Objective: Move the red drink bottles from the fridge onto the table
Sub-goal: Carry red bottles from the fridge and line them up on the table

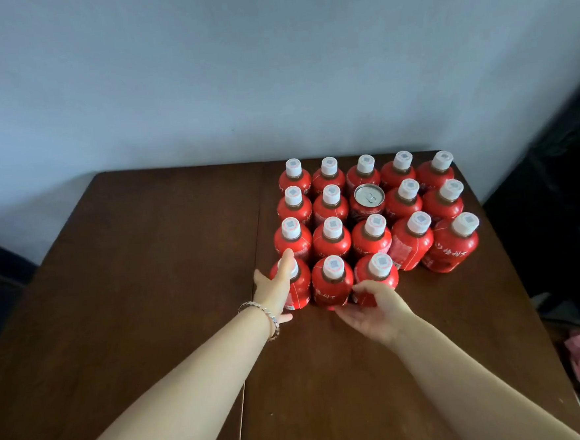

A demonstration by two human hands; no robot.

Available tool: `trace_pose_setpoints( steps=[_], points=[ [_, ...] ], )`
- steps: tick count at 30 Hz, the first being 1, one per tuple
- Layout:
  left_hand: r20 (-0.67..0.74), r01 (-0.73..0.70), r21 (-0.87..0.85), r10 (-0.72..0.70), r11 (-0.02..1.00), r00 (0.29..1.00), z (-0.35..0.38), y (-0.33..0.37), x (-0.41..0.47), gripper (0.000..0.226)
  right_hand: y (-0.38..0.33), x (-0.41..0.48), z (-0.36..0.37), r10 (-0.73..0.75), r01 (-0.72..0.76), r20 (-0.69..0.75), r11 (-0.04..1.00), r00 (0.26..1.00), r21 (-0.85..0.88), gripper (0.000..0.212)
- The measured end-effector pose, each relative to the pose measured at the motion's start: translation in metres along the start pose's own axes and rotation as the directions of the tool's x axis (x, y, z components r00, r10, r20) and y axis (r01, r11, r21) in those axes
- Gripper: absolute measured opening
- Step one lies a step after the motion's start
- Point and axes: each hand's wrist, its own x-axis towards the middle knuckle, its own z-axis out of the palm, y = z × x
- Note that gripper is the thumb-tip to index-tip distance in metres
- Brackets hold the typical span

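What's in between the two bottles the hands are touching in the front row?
One more red bottle stands between them, upright with a white cap. The left hand is on the bottle to its left, the right hand on the bottle to its right.

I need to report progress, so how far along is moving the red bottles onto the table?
Well along: three full rows stand on the table, one spot taken by a can. A fourth row holds three red bottles. The left hand rests on the near-left bottle; the right hand touches two others. Two front spots remain; the fridge is out of view.
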Motion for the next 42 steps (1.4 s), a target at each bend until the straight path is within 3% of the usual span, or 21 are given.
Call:
trace_pose_setpoints(
  steps=[2,4,6,8,11,14,18,21,27,29,31,32,33,34,35,36,37,39,40,42],
  points=[
    [-0.112,-0.048,0.116,0.061,0.992,0.992,-0.002,-0.008,-0.014,0.095,0.005,-0.004,-0.014,0.001,-0.010,-0.036,0.970,0.999,-0.241,0.006],
    [-0.166,-0.062,0.303,0.117,0.951,0.979,-0.004,-0.018,-0.023,0.081,0.007,-0.010,-0.024,-0.013,-0.025,-0.085,0.902,0.996,-0.432,0.008],
    [-0.058,-0.176,0.441,0.224,0.880,0.973,-0.003,-0.024,-0.041,0.041,0.002,-0.025,-0.030,-0.109,0.018,-0.106,0.775,0.988,-0.632,0.011],
    [0.126,-0.320,0.530,0.300,0.785,0.946,-0.001,-0.022,-0.062,0.022,-0.005,-0.046,-0.032,-0.205,0.082,-0.068,0.644,0.976,-0.760,0.018],
    [0.333,-0.443,0.677,0.292,0.588,0.896,0.003,-0.011,-0.088,0.019,-0.010,-0.078,-0.034,-0.272,0.158,0.007,0.537,0.962,-0.828,0.013],
    [0.501,-0.561,0.756,0.254,0.338,0.828,0.012,0.005,-0.120,0.026,-0.010,-0.121,-0.042,-0.379,0.219,0.048,0.423,0.924,-0.880,0.026],
    [0.668,-0.691,0.723,0.224,0.032,0.709,0.023,0.013,-0.162,0.039,0.005,-0.168,-0.063,-0.469,0.163,0.009,0.289,0.883,-0.943,0.027],
    [0.769,-0.757,0.638,0.166,-0.142,0.617,0.038,0.008,-0.194,0.026,0.018,-0.208,-0.087,-0.537,0.109,-0.038,0.240,0.843,-0.965,0.019],
    [0.942,-0.893,0.319,-0.002,-0.317,0.337,0.098,-0.039,-0.304,0.023,0.062,-0.316,-0.179,-0.751,0.010,-0.169,0.228,0.638,-0.974,0.033],
    [0.968,-0.902,0.221,-0.030,-0.370,0.250,0.116,-0.052,-0.339,0.026,0.079,-0.351,-0.198,-0.772,-0.005,-0.187,0.231,0.607,-0.973,0.029],
    [0.987,-0.907,0.081,-0.097,-0.412,0.132,0.145,-0.084,-0.394,0.028,0.106,-0.401,-0.243,-0.749,-0.181,-0.244,0.167,0.616,-0.969,0.016],
    [0.991,-0.906,0.019,-0.114,-0.422,0.074,0.155,-0.097,-0.415,0.027,0.117,-0.428,-0.258,-0.760,-0.266,-0.301,0.174,0.576,-0.948,0.021],
    [0.990,-0.902,-0.044,-0.137,-0.430,0.016,0.163,-0.110,-0.435,0.027,0.128,-0.449,-0.274,-0.744,-0.273,-0.386,0.277,0.545,-0.921,0.033],
    [0.983,-0.888,-0.136,-0.169,-0.440,-0.067,0.174,-0.130,-0.463,0.027,0.145,-0.470,-0.293,-0.653,-0.188,-0.524,0.514,0.546,-0.837,0.039],
    [0.974,-0.868,-0.203,-0.187,-0.453,-0.130,0.182,-0.148,-0.488,0.026,0.164,-0.491,-0.308,-0.687,-0.066,-0.537,0.585,0.490,-0.808,0.038],
    [0.961,-0.846,-0.264,-0.203,-0.463,-0.189,0.189,-0.166,-0.513,0.026,0.180,-0.508,-0.338,-0.789,-0.074,-0.534,0.539,0.303,-0.839,0.037],
    [0.943,-0.820,-0.327,-0.226,-0.471,-0.245,0.195,-0.188,-0.539,0.027,0.199,-0.531,-0.357,-0.796,-0.145,-0.565,0.546,0.217,-0.825,0.036],
    [0.895,-0.770,-0.441,-0.293,-0.460,-0.338,0.202,-0.238,-0.594,0.028,0.248,-0.579,-0.390,-0.790,-0.275,-0.592,0.540,0.160,-0.795,0.028],
    [0.860,-0.738,-0.504,-0.335,-0.449,-0.384,0.205,-0.272,-0.627,0.028,0.277,-0.606,-0.408,-0.763,-0.296,-0.636,0.584,0.115,-0.756,0.022],
    [0.818,-0.689,-0.569,-0.396,-0.448,-0.418,0.209,-0.321,-0.677,0.028,0.321,-0.645,-0.445,-0.714,-0.295,-0.698,0.655,0.061,-0.696,0.023]
  ],
)
